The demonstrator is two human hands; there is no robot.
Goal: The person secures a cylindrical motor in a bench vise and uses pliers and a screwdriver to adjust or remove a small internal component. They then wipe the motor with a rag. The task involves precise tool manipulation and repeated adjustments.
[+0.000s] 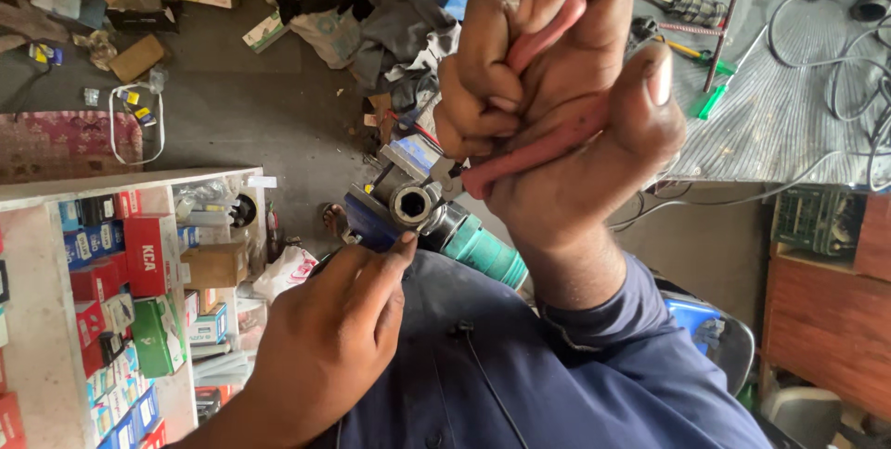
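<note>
Shelf at left: white shelving (pixel 37 254) stacked with small red, blue and green cartons (pixel 139 301), well apart from the work.
Left hand: left hand (pixel 325 347) rising from below, fingers loosely curled, holding nothing, index fingertip touching the lower edge of the tool body.
Tool body: power tool (pixel 436 222), blue-grey metal head with a round open bore facing up, green housing behind, held over the lap in dark blue workwear (pixel 520 384).
Pliers: red-handled pliers (pixel 538 147) angled down-left, metal nose meeting the head just beside the bore; exact bite point hidden, cannot tell what is gripped.
Right hand: right hand (pixel 566 96) closed tight around both red handles, thumb laid along the lower one.
Doing it well, judged: keeping the squeeze even, pulling in line with the bore, pressing the left fingertip harder against the head against twisting.
Right background: ribbed metal sheet (pixel 789 87) with loose cables and green-handled tools.
</note>
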